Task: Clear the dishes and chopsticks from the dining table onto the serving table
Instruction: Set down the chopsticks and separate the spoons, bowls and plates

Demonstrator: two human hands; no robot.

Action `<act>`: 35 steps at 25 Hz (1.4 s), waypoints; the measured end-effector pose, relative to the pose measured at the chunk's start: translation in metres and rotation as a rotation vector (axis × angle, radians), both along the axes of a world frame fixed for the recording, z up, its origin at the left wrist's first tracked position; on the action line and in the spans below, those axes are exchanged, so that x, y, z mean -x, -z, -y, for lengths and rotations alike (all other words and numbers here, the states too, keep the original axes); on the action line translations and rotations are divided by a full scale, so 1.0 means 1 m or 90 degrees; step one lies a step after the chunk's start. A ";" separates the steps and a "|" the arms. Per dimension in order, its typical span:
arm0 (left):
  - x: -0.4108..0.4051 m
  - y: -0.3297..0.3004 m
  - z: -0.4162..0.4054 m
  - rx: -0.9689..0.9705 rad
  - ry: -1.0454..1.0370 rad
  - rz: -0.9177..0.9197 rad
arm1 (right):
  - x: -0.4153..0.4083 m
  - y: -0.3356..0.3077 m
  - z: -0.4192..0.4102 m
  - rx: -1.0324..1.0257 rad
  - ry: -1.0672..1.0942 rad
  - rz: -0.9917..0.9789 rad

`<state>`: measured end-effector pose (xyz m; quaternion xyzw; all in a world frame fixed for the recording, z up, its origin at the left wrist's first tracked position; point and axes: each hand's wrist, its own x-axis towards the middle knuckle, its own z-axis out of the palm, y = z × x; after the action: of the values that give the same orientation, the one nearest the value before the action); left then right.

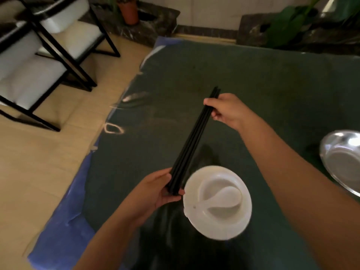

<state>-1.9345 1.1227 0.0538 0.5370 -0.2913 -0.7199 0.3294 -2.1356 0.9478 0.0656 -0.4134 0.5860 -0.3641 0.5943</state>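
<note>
Both hands grip the black chopsticks (192, 141), left hand (155, 191) and right hand (228, 112) at opposite ends; white plate (216, 225) just beside them waits on the bench (272, 84).

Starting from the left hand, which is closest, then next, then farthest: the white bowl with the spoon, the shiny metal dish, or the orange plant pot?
1. White bowl, right beside the left hand on the dark table.
2. Metal dish, across at the table's right edge.
3. Orange plant pot, far back by the wall, past the table.
</note>
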 end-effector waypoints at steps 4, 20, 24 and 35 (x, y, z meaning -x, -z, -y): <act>-0.032 0.051 0.052 0.038 -0.059 0.219 | -0.051 0.046 0.060 -0.071 -0.004 -0.035; -0.086 0.124 0.109 0.439 0.247 0.999 | -0.137 0.112 0.150 -0.086 -0.093 -0.344; -0.091 0.127 0.105 0.436 0.244 0.961 | -0.135 0.117 0.135 0.091 -0.148 -0.650; -0.115 0.137 0.101 0.521 0.285 0.832 | -0.130 0.161 0.087 0.369 -0.413 -0.810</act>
<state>-1.8192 1.0215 -0.0833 0.6150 -0.7671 -0.1449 0.1107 -2.0058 0.8604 -0.0956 -0.8333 0.5457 -0.0031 0.0881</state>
